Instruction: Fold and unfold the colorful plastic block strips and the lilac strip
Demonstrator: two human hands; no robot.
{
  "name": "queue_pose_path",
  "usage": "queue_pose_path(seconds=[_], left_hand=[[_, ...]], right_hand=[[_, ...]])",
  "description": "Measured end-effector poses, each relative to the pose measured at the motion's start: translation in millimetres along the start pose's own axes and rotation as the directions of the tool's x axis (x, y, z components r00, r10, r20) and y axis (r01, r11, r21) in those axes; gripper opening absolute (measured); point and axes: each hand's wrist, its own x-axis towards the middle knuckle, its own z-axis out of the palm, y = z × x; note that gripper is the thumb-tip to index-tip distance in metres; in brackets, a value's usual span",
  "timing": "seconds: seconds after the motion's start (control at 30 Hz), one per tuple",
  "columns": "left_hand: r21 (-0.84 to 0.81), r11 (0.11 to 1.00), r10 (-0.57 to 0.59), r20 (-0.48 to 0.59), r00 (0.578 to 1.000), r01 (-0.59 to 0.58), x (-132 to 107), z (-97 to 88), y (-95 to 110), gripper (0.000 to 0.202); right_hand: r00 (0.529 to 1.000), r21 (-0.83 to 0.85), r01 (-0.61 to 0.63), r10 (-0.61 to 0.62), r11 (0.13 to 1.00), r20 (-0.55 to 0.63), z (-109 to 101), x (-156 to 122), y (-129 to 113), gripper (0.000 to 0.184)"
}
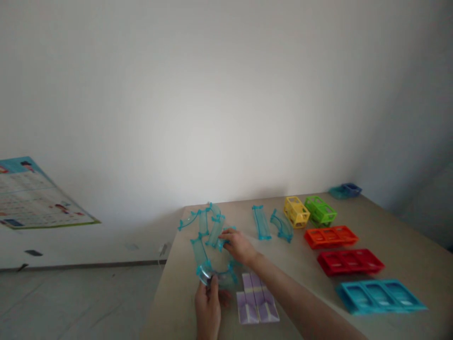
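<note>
My left hand (208, 304), at the table's near left, pinches a see-through teal curved track piece (226, 279), its thumb on top. A straight teal track piece (200, 252) reaches away from the curve's left end. Farther forward, my right hand (239, 246) has its fingers closed on a small teal track piece (222, 243), partly covered by the fingers. Beside those fingertips lies another straight teal track piece (215, 231). More teal pieces, including a straight one (203, 222) and a curve (189, 220), stretch toward the table's far left corner.
Pale purple tiles (256, 302) lie under my right forearm. A loose straight track (262, 223) and curved track (282, 225) lie farther back. Yellow (296, 212) and green (320, 211) frames stand near orange (331, 237), red (350, 262) and blue (380, 296) three-part pieces.
</note>
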Motion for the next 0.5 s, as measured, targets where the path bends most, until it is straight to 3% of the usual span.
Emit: queue_pose_path(seconds=[0.13,0.23,0.37,0.5], left_hand=[[-0.080,0.997,0.005,-0.063,0.998,-0.010,2.0,-5.3,-0.6,0.046],[-0.150,0.989,0.001,-0.089,0.996,-0.014,2.6,-6.6,-2.1,0.047],[-0.166,0.985,0.030,-0.095,0.995,-0.046,0.8,-6.0,-3.2,0.049],[-0.190,0.980,0.035,-0.098,0.995,-0.053,-1.2,-4.9,0.4,0.055]], right_hand=[[0.992,0.220,-0.075,0.094,0.973,-0.079,-3.3,1.5,10.9,0.037],[0.972,0.444,-0.135,0.206,0.886,-0.115,-7.0,3.0,16.2,0.025],[0.906,0.737,-0.175,0.400,0.653,-0.139,-14.6,2.5,17.0,0.028],[0.852,0.900,-0.144,0.514,0.410,-0.098,-24.2,-7.2,12.3,0.024]])
